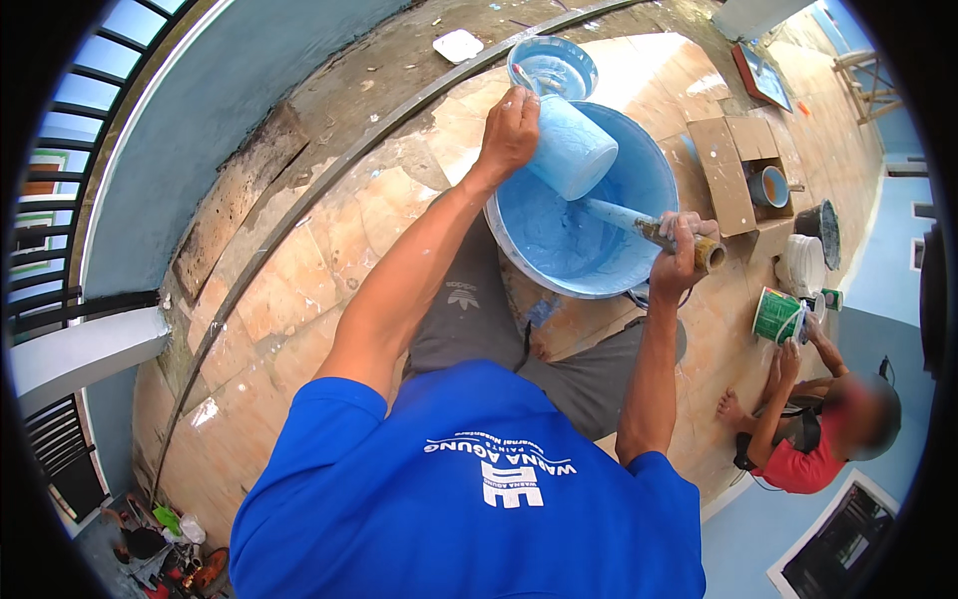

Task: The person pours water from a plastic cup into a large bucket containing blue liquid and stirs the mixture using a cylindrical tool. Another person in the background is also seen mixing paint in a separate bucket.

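Head camera: left hand (512, 128) is pinching a pail (574, 150), perhaps its rim, over a tub (647, 165); right hand (683, 246) is clasping a pole (624, 218).

From the wearer's head, one fisheye view looks down over the shirt (389, 479). The tub (649, 170) is near.

Stretches the bare, blue-sleeved left arm (399, 268) diagonally from the lower left toward the upper centre of the frame, with the left hand (512, 128) curled into a grip. Raises the bare, blue-sleeved right arm (651, 374) steeply, right of centre, with the pale-smeared right hand (679, 248) wrapped firmly closed.
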The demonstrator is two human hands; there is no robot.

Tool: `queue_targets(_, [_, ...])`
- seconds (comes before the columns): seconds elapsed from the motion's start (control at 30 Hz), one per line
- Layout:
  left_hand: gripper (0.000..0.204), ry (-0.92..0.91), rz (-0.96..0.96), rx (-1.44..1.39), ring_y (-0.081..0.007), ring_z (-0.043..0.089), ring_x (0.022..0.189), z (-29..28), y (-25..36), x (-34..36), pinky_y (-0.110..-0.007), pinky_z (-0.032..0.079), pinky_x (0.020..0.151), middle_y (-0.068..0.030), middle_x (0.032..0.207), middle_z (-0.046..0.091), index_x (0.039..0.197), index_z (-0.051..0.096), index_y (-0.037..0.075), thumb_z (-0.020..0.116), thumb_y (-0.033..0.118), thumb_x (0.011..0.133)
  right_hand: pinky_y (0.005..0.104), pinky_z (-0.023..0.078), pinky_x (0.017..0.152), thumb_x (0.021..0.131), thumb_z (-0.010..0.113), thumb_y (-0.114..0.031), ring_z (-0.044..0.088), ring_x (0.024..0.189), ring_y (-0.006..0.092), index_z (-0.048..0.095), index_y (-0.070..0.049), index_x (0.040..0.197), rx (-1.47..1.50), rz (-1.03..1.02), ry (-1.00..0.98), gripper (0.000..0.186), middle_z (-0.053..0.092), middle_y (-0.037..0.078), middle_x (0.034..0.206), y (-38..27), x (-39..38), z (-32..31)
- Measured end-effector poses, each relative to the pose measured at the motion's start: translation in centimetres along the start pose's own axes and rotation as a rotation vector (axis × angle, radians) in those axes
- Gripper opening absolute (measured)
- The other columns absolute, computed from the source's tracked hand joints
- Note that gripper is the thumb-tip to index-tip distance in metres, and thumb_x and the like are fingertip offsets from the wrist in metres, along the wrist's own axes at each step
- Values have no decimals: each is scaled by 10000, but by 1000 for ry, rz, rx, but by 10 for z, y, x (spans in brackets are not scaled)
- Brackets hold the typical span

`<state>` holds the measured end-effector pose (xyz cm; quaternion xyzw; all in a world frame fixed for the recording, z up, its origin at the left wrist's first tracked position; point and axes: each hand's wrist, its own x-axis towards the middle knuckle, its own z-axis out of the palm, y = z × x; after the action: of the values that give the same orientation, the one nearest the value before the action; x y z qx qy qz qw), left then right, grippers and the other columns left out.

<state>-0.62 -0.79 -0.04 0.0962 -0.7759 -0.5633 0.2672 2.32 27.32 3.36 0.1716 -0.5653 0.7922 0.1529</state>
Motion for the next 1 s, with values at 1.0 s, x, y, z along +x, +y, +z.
queue_targets(1.0, [293, -9, -35, -29, -540, 616, 992, -1, 3, 0, -550, 483, 873, -327, 1016, 661, 998, 606, -53, 478, 205, 1057, 379, 458, 748, 951, 577, -2, 503, 708, 172, 458, -103, 906, 123, 149, 8, 162, 492, 40, 763, -77, -6, -11])
